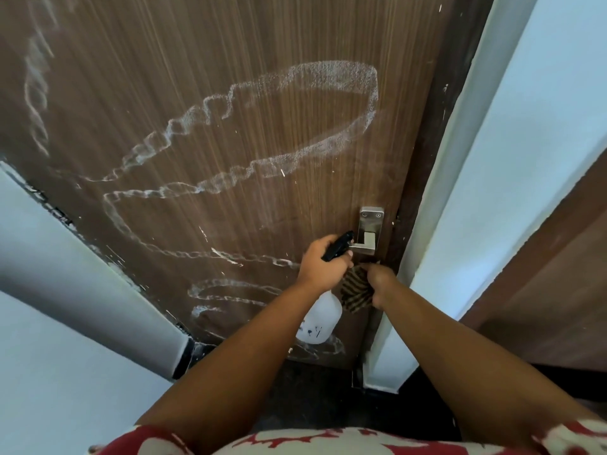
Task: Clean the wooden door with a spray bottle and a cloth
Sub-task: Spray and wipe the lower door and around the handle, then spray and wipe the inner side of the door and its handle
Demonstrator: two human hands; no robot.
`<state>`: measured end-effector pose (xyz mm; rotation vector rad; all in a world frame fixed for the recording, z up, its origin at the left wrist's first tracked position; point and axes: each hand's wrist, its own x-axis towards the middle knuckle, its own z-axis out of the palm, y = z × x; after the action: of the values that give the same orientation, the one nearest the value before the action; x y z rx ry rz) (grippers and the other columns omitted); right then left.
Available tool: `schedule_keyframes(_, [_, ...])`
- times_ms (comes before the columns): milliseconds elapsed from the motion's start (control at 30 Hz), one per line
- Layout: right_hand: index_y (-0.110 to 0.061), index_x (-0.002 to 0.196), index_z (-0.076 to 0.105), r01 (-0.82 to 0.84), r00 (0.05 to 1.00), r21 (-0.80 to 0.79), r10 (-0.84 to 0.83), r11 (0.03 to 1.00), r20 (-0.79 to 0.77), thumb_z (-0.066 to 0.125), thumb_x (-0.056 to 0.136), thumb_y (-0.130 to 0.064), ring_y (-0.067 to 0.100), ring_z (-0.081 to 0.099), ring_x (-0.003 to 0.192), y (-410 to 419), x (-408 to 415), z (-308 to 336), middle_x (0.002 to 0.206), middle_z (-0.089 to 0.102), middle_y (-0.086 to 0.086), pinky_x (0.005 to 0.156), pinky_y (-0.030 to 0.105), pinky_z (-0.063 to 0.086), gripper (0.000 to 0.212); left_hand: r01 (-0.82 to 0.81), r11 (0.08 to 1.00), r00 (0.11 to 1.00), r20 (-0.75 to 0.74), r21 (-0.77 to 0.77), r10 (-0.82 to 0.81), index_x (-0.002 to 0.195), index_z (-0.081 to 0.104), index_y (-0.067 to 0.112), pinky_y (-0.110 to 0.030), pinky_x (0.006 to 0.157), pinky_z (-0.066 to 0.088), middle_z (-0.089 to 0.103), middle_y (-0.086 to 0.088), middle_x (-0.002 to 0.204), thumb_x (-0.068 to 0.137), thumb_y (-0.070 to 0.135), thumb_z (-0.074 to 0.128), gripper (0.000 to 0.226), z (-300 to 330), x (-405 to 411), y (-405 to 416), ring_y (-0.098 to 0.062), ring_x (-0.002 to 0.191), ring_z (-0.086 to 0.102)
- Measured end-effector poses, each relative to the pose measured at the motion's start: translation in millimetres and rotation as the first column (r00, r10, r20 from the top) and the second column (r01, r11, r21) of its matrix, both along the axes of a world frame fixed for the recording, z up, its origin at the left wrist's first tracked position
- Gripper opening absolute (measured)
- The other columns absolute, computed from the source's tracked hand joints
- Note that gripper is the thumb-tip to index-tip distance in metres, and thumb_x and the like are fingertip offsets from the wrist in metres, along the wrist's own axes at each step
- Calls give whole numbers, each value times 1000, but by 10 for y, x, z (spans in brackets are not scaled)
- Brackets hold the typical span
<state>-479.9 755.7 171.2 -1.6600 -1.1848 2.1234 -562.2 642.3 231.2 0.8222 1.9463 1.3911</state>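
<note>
The brown wooden door [230, 126] fills the view, with white looping marks scrawled across it. My left hand [320, 262] grips the black trigger head of a white spray bottle [320, 320], whose nozzle points at the metal door handle [369, 233]. Just right of it, my right hand [381, 279] is closed on a brown and black striped cloth [356, 292], held against the door below the handle. The bottle's body hangs down under my left wrist.
A white door frame [460, 192] runs along the door's right edge, and a pale wall [65, 290] stands on the left. Another brown panel [558, 274] lies at far right. The floor [312, 395] below is dark.
</note>
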Motion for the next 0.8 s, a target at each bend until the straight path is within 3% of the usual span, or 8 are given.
schedule_keyframes(67, [-5, 94, 67, 0, 1000, -63, -1, 998, -25, 47, 101, -29, 31, 68, 81, -10, 34, 25, 88, 71, 18, 61, 39, 53, 32, 24, 999, 999, -37, -30, -25, 112, 69, 19, -55, 95, 55, 73, -2, 80, 95, 9, 65, 20, 21, 4, -21, -24, 87, 72])
schedule_keyframes(133, [-3, 105, 67, 5, 997, -123, -14, 992, -73, 45, 102, -29, 32, 68, 90, -31, 56, 68, 97, 71, 19, 74, 44, 55, 34, 41, 997, 997, -57, -62, -44, 118, 69, 18, -52, 95, 56, 73, 0, 78, 95, 11, 65, 24, 79, -7, -54, -18, 83, 71])
schedule_keyframes(300, [-3, 117, 61, -26, 998, -190, 15, 981, -60, 48, 95, -24, 39, 61, 108, -239, 43, 164, 117, 64, 22, 98, 55, 46, 34, -35, 999, 993, -114, 8, 36, 112, 67, 28, -52, 95, 55, 71, -12, 104, 93, 10, 63, 26, 180, -34, -273, -30, 102, 68])
schedule_keyframes(367, [0, 116, 61, -2, 995, -253, -25, 967, -101, 44, 94, -23, 38, 61, 106, -398, 16, 214, 119, 63, 22, 96, 54, 47, 36, -101, 994, 989, -101, 35, 104, 100, 66, 30, -54, 94, 55, 71, -12, 105, 93, 8, 62, 24, 227, -66, -429, -32, 102, 68])
schedule_keyframes(500, [0, 114, 63, 62, 911, -369, -204, 927, -358, 29, 99, -24, 36, 62, 91, -790, -240, 434, 108, 64, 24, 72, 47, 50, 44, -196, 980, 965, -171, 41, 201, 90, 64, 22, -56, 87, 56, 70, -15, 95, 92, 14, 60, 9, 420, -207, -787, -36, 93, 68])
schedule_keyframes(600, [2, 107, 65, -117, 856, -417, -120, 901, -502, 39, 93, -25, 39, 62, 98, -1125, -535, 885, 109, 64, 25, 80, 54, 49, 39, -246, 968, 901, -355, 51, 248, 79, 56, 26, -33, 62, 46, 61, -1, 72, 78, 30, 56, 5, 728, -337, -1145, -13, 67, 60])
schedule_keyframes(667, [0, 110, 65, -223, 830, -381, -31, 897, -557, 44, 92, -27, 40, 61, 102, -1321, -748, 1287, 112, 64, 25, 88, 55, 47, 38, -297, 952, 849, -436, 75, 299, 74, 50, 28, -28, 55, 35, 51, 5, 63, 75, 34, 54, 8, 1020, -444, -1401, -4, 54, 49])
schedule_keyframes(800, [-2, 95, 67, -336, 693, -215, 86, 917, -716, 47, 91, -29, 36, 64, 88, -1667, -1225, 2184, 93, 68, 20, 76, 49, 51, 33, -466, 858, 732, -450, 216, 511, 83, 59, 10, -33, 61, 41, 55, -4, 69, 84, 21, 65, 13, 1755, -850, -1906, -19, 62, 52])
